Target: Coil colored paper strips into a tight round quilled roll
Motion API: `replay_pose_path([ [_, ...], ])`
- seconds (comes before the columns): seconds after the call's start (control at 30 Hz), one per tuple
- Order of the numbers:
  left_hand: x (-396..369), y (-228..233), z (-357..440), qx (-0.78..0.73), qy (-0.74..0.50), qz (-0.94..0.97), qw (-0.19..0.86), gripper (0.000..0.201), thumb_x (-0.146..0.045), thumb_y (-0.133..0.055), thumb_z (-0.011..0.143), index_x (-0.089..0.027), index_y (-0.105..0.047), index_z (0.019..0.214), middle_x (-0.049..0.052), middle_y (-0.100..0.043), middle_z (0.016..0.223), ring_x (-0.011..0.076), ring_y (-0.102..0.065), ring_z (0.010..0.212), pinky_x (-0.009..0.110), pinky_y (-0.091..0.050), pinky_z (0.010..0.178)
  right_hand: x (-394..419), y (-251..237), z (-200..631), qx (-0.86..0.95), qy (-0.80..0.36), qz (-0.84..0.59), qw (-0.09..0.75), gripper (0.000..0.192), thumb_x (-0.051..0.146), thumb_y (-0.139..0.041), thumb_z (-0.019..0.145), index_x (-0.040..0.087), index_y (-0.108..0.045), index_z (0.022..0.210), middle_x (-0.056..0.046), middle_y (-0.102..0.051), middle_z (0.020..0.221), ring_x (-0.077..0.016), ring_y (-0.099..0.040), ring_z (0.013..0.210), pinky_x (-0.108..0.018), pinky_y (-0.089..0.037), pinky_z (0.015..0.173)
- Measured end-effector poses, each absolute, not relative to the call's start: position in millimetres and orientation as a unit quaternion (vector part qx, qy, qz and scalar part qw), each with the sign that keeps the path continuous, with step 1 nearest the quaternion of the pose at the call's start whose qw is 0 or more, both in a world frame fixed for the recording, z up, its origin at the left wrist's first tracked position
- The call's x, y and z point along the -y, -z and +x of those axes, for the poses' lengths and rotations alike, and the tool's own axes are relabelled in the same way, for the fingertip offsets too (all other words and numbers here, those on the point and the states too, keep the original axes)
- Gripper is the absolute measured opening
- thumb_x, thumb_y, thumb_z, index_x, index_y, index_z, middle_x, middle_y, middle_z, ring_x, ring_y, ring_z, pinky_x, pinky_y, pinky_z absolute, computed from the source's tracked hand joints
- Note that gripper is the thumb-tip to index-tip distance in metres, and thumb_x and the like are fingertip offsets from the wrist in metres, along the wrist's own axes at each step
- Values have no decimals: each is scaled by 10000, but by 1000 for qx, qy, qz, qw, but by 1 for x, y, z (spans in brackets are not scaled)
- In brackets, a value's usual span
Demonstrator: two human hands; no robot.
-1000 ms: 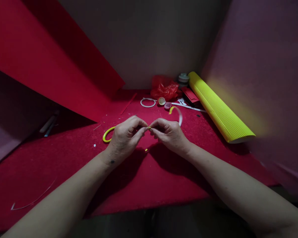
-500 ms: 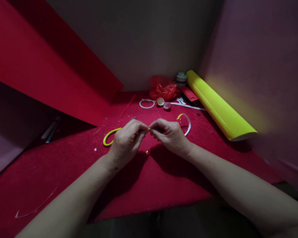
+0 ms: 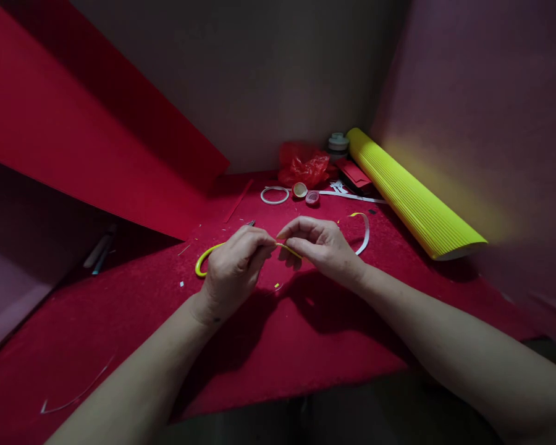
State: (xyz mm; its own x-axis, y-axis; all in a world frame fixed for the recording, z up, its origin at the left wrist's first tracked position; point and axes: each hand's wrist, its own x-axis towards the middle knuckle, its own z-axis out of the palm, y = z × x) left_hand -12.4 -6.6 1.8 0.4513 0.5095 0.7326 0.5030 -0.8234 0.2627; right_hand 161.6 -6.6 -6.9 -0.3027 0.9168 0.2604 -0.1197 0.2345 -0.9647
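Note:
My left hand (image 3: 234, 266) and my right hand (image 3: 322, 247) meet fingertip to fingertip over the red felt table (image 3: 134, 309), both pinching a thin yellow strip (image 3: 288, 248). A curled white-and-yellow end of the strip (image 3: 364, 232) arcs out to the right past my right hand. By my left hand a yellow loop (image 3: 204, 259) lies on the felt, partly hidden under the fingers. Whether it touches the hand I cannot tell. A tiny yellow scrap (image 3: 277, 285) lies below the hands.
A yellow corrugated roll (image 3: 410, 198) lies at the right. At the back are a white ring (image 3: 275, 195), two small caps (image 3: 306, 193), a red plastic bag (image 3: 304, 165), white strips (image 3: 347, 194) and tape rolls (image 3: 338, 143). A red sheet (image 3: 88, 136) leans at left, with pens (image 3: 99, 250) below.
The curled end of the strip has swung out from behind my right hand to the right. My right hand has opened its lower fingers a little while both keep pinching.

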Motion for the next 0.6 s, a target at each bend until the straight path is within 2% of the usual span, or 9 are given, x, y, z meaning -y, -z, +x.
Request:
replay_pose_path([
  [0.23, 5, -1, -13, -300, -439, 847, 9, 80, -125, -569, 837, -189, -598, 799, 16, -646, 759, 130, -614, 750, 262, -500, 708, 2, 10, 164, 631, -530, -328, 461, 104, 225, -612, 764, 149, -610, 834, 13, -625, 609, -75, -554, 462, -198, -451, 422],
  [0.6, 6, -1, -14, -312, -432, 846, 34, 104, -94, -576, 822, -183, -627, 836, 27, -662, 777, 131, -616, 743, 259, -498, 689, -1, 15, 166, 692, -443, -326, 468, 109, 195, -603, 794, 142, -662, 869, -5, -643, 686, -79, -560, 548, -228, -494, 543],
])
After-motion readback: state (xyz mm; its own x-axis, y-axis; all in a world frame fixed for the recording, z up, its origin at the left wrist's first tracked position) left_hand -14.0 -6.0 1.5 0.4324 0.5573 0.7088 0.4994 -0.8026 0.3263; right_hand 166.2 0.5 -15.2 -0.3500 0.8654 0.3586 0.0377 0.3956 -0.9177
